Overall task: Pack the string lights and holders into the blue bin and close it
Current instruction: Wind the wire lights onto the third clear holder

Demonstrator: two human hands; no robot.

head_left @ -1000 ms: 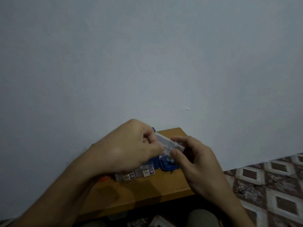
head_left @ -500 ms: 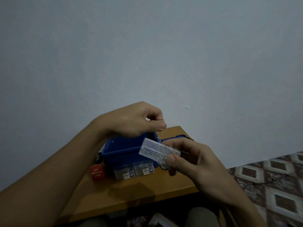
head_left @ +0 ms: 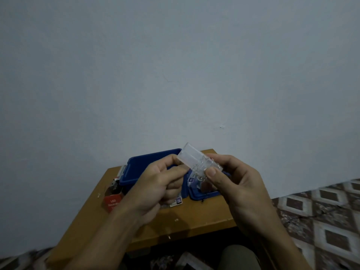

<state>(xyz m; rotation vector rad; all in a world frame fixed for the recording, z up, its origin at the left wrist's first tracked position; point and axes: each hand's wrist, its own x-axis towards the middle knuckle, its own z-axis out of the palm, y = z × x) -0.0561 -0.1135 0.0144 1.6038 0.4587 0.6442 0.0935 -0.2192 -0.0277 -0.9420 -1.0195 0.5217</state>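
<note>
While the blue bin (head_left: 148,162) stands open on the wooden bench (head_left: 194,217) against the wall, both hands hold a clear holder (head_left: 191,155) just above it. The left hand (head_left: 155,184) pinches its left side, and the right hand (head_left: 237,184) grips the other end, thumb on top. A red packet (head_left: 112,202) lies left of the bin.

The bin (head_left: 148,162) stands at the back of the worktop (head_left: 194,221), near the wall (head_left: 175,75). The lid (head_left: 206,195) lies just right of it, the LED packet (head_left: 112,202) left and in front. Above the bin, the left hand (head_left: 159,184) and the right hand (head_left: 237,184) hold a holder (head_left: 194,158) between them. Another holder (head_left: 177,201) lies before the bin.
</note>
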